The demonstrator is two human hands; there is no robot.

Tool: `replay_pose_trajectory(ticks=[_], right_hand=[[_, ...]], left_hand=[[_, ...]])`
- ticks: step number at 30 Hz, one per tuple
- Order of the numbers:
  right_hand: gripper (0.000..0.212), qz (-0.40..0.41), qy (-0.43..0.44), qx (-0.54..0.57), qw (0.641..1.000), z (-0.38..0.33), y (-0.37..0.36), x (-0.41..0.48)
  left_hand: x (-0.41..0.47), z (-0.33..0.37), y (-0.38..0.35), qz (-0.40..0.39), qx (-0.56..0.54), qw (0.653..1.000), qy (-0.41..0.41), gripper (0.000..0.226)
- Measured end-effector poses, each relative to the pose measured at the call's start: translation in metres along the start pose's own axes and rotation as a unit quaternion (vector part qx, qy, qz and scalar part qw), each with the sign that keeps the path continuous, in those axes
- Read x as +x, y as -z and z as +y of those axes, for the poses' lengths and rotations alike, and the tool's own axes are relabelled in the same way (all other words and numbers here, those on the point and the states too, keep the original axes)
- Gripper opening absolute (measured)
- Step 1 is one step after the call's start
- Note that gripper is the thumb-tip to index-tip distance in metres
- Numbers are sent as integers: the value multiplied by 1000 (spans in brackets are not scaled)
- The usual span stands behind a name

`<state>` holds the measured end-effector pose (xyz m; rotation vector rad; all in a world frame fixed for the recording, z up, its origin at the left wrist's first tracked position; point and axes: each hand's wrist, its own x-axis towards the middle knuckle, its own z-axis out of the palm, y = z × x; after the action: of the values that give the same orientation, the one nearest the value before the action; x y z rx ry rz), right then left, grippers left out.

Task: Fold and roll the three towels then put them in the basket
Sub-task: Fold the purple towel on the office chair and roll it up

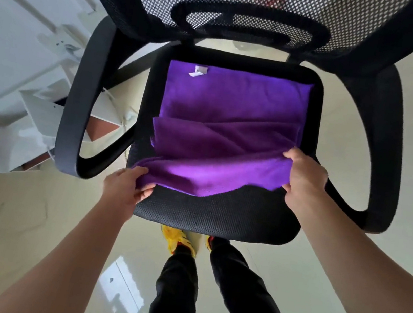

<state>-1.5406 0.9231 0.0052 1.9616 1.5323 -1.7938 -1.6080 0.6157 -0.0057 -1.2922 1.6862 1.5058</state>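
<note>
A purple towel (233,107) lies spread on the black mesh seat of an office chair (217,219), with a white label near its far left corner. Its near edge is lifted and partly folded over toward the back. My left hand (127,185) pinches the towel's near left corner at the seat's left side. My right hand (303,180) grips the near right corner, held a little higher. No other towel and no basket are in view.
The chair's black armrests (72,121) curve out on both sides and its mesh backrest (247,8) rises behind the seat. White furniture panels (16,50) stand at the left. My legs and yellow shoes (177,240) are below the seat on a glossy pale floor.
</note>
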Motion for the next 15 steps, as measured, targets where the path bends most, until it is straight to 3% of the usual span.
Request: replay_pose_trajectory(ticks=[4, 7, 9, 12, 15], right_hand=[[24, -22, 49, -56, 997, 20, 10, 1], [38, -127, -28, -70, 989, 51, 24, -2], [41, -173, -50, -152, 972, 78, 39, -5], [41, -172, -48, -292, 940, 119, 60, -13], [41, -125, -80, -258, 955, 146, 76, -24]], left_hand=[[-6, -31, 10, -28, 57, 997, 50, 10], [-9, -52, 20, -37, 84, 993, 75, 19], [-6, -62, 30, -32, 103, 991, 73, 22], [-6, -75, 47, -22, 165, 985, 47, 15], [-7, -86, 63, -28, 208, 977, 30, 13]])
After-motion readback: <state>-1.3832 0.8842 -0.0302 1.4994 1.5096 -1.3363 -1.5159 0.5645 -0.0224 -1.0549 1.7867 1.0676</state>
